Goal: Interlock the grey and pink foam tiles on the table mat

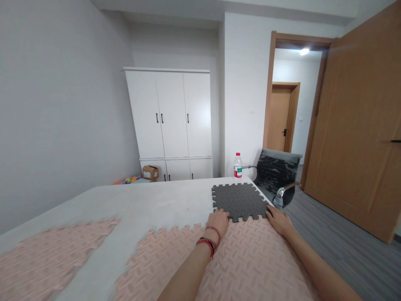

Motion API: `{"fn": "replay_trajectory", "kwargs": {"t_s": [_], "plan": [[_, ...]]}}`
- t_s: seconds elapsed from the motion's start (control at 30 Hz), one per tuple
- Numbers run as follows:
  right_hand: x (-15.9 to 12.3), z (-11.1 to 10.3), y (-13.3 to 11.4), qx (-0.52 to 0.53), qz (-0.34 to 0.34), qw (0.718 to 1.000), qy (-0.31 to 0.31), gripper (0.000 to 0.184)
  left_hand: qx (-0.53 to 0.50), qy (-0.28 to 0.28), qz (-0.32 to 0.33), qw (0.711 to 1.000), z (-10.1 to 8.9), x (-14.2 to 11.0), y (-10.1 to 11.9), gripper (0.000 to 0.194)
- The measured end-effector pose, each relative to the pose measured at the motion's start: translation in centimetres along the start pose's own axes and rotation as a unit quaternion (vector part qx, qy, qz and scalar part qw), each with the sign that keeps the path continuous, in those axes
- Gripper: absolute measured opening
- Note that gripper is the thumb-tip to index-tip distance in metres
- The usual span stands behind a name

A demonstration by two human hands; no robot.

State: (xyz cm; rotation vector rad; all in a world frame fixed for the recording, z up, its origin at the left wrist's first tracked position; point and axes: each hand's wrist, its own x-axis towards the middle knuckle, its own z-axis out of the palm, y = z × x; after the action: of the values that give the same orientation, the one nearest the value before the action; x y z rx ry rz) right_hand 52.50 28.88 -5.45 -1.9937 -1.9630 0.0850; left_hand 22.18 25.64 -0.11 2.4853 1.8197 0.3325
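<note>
At the person's one o'clock, on the white table (156, 202), lies the grey mat (239, 200) — left hand (218, 220) loosely curled at its eight o'clock corner, right hand (280, 219) straighter-fingered at four; whether either grips, I can't tell.

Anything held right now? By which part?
Dark mat: left hand at its near left corner, right hand at its near right corner. Gripped or merely touched, can't tell.

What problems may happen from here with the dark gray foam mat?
The dark gray foam mat lies near the right edge of the white table, so it might slip off. If the left hand and right hand push it forward, it could knock over the red-capped plastic bottle near the far corner.
</note>
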Motion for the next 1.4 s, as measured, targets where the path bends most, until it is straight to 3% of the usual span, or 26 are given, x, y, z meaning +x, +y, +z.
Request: {"fn": "replay_trajectory", "kwargs": {"t_s": [0.4,0.53,0.7,0.97,1.17,1.4], "plan": [[0.7,0.3,0.5,0.029,-0.044,0.998,0.043,0.054,-0.021,0.039,0.021,0.999,-0.3,-0.8,0.5,0.025],[0.9,0.4,0.8,0.034,-0.052,0.997,0.045,0.051,-0.026,0.05,0.076,0.995,-0.3,-1.5,0.8,0.038],[0.8,0.1,0.7,0.023,-0.05,0.998,0.033,0.052,-0.023,0.047,0.122,0.991,0.5,-1.9,1.3,0.041],[0.3,-0.5,-0.3,-0.004,-0.032,0.999,-0.005,0.048,0.005,0.029,0.117,0.993,1.3,-1.7,1.6,0.041],[0.1,-2.1,-1.7,-0.031,-0.023,0.999,-0.034,0.047,0.024,0.024,0.089,0.995,1.6,-2.2,3.8,0.052],[0.1,-1.8,-3.8,-0.07,0.015,0.997,-0.04,0.076,0.033,0.02,0.031,0.999,2.1,-1.8,6.0,0.057]]}}
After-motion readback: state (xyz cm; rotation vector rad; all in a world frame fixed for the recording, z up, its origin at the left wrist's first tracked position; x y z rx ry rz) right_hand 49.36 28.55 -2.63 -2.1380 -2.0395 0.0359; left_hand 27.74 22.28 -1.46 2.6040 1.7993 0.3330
